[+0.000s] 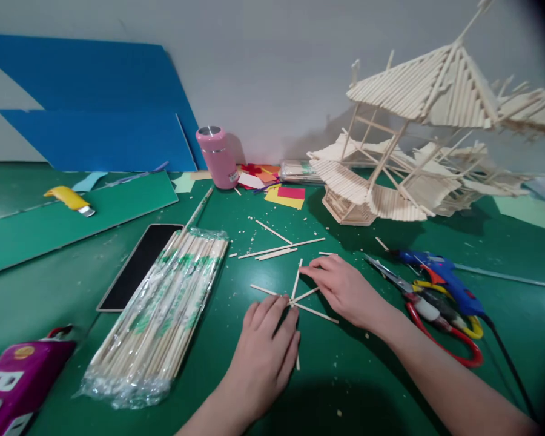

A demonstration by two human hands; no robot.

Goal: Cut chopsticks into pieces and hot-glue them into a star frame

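Head view, looking down on a green table [372, 370]: two bare hands work over a small star of thin wooden sticks [292, 301], which lies flat near the middle of the tabletop. Five of its arms can be seen fanning out from a shared centre; any further arm at the lower left would be hidden. The left hand [266, 339] is palm down, half open with fingers loosely bent, its fingertips resting at the centre; whether it grips anything underneath cannot be told. The right hand [340, 284] reaches in from the other side, fingers drawn nearly together at the outer part of the stick pointing away from the person; the firmness of that hold does not show. The step in hand looks like setting or straightening that one arm while the middle is steadied. The next move seems to call for a light touch: keep the centre still, and turn the stick without dragging its neighbours. Just beyond the star lie loose sticks [281, 249]. Left of it is a clear bag of sticks [158, 315]; to the right are scissors [393, 277] and a blue glue gun [458, 292]. Behind stands a roofed stick model [399, 91].
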